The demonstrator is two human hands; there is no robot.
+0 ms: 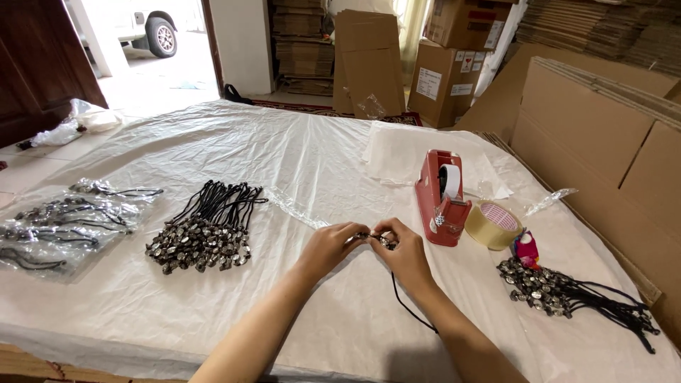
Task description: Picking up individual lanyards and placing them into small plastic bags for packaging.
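Both forearms reach forward over the white plastic-sheeted table (298,156), and the left hand (328,246) and right hand (406,254) meet fingertip to fingertip, each pinching closed on a small silver-beaded pendant on a black cord (381,240) held just above the sheet near its middle. The cord trails back under the right wrist. A red tape dispenser (441,200) stands just beyond the right hand, and a heap of black-corded beaded pendants (206,234) lies to the left.
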